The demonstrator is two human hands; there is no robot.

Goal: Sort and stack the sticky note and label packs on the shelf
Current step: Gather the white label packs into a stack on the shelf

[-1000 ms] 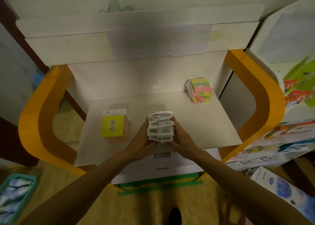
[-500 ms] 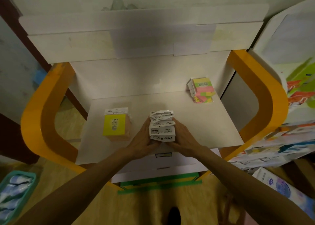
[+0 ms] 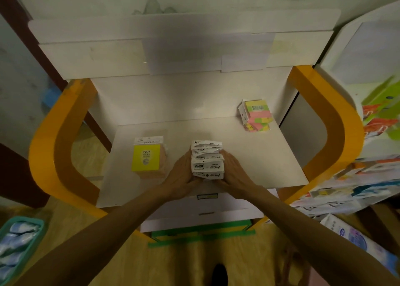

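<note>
A stack of several white label packs [image 3: 207, 160] stands near the front middle of the white shelf [image 3: 270, 155]. My left hand [image 3: 181, 174] presses against its left side and my right hand [image 3: 232, 173] against its right side, so the stack is clamped between both palms. To the left lies a stack of sticky note packs with a yellow front [image 3: 148, 159]. At the back right corner rests a pile of pink, green and yellow sticky note packs [image 3: 257, 117].
Orange curved side frames [image 3: 49, 145] flank the shelf. A teal basket with blue packs [image 3: 15, 242] sits on the floor at lower left. Cluttered packages [image 3: 357, 188] fill the neighbouring rack at right. Green tape [image 3: 201, 236] marks the floor below.
The hands and the white stack stay in the same place; the packs look squared up slightly tighter. The view has shifted a little.
</note>
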